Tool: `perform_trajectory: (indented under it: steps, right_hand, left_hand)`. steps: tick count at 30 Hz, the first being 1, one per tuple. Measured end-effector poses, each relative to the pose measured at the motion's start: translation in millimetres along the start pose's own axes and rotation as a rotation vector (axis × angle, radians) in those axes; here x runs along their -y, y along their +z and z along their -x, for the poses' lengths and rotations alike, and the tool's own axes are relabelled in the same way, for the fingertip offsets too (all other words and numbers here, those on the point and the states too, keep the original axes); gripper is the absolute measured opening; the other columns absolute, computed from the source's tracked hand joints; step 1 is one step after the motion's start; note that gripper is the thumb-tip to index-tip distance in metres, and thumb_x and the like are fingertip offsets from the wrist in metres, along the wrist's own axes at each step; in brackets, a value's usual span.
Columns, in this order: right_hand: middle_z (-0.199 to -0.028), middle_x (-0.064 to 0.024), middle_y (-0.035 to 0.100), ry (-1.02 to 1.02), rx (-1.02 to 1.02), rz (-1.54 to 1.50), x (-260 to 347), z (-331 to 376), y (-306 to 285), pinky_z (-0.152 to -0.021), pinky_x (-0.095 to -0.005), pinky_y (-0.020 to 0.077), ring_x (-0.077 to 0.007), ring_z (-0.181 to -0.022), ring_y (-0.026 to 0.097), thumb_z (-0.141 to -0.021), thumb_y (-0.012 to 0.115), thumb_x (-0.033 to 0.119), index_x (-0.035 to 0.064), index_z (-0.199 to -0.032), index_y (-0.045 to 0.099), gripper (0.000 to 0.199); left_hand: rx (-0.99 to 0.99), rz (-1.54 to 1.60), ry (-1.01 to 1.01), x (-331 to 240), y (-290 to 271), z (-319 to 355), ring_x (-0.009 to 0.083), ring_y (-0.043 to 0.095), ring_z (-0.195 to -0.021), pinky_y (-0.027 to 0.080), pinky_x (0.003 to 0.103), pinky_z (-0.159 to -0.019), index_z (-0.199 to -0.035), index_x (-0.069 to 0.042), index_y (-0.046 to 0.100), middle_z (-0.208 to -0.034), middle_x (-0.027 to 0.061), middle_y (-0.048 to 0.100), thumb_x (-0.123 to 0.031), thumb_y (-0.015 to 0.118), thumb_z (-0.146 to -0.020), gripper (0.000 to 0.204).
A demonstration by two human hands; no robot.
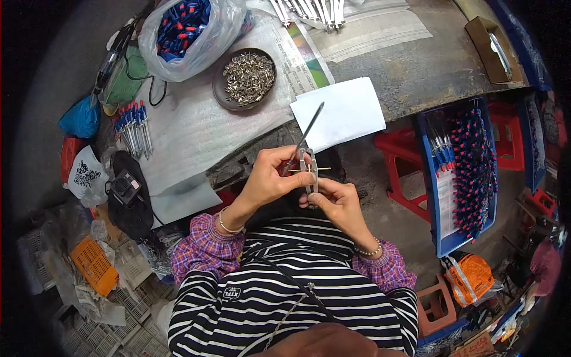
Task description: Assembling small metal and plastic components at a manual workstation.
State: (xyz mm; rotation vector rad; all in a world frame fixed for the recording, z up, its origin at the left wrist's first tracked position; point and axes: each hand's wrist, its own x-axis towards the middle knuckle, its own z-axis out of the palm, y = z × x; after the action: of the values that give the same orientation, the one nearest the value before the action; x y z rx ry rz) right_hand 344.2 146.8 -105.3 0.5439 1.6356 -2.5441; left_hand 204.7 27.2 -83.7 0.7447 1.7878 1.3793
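My left hand (275, 175) is closed, its thumb pressing on a narrow grey metal piece with two prongs (313, 188). From beside its fingers a long dark shaft with a pointed tip (311, 123), like a screwdriver blade, slants up and to the right; its grip end is hidden in the hand. A thin yellowish rod (323, 169) lies crosswise at the metal piece. My right hand (340, 208) pinches the lower end of that piece between thumb and fingers. Both hands are over my lap, just off the table's near edge.
On the table (386, 53) are a brown bowl of small metal parts (250, 77), a plastic bag of blue-and-red pieces (184, 30), white paper (342, 110) and several blue-handled tools (134, 131). At right, a blue tray (443, 196) of similar pieces stands by a red stool (398, 149).
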Motion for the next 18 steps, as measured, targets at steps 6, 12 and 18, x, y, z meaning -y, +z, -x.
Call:
perform_trajectory:
  steps: [6,12,18]
  right_hand:
    - [-0.085,-0.0114,0.067,-0.006,0.023,0.016,-4,-1,-2,-0.072,-0.0257,0.0525,-0.0152,-0.077,0.065,-0.087,0.055,-0.001,-0.0084,-0.108,0.058,0.022]
    - [-0.084,-0.0101,0.066,0.003,0.008,-0.019,-6,0,1,-0.072,-0.0255,0.0521,-0.0142,-0.077,0.064,-0.087,0.055,0.000,-0.0082,-0.108,0.058,0.023]
    - [-0.086,-0.0107,0.066,-0.010,0.031,-0.042,-5,1,2,-0.073,-0.0257,0.0519,-0.0149,-0.078,0.064,-0.088,0.055,0.001,-0.0089,-0.110,0.057,0.024]
  left_hand:
    - [-0.002,0.006,-0.146,-1,1,2,0.0010,0.044,-0.048,0.032,0.018,-0.042,-0.086,-0.001,0.061,-0.065,-0.0026,0.057,-0.015,0.072,-0.078,0.020]
    - [-0.128,-0.183,0.130,-2,4,0,0.0025,0.047,-0.053,0.034,0.018,-0.046,-0.087,0.001,0.062,-0.069,-0.0007,0.059,-0.014,0.070,-0.079,0.018]
    - [-0.076,-0.084,-0.079,-5,4,6,0.0024,0.048,-0.059,0.036,0.018,-0.052,-0.084,0.000,0.062,-0.071,-0.0002,0.060,-0.011,0.071,-0.075,0.016]
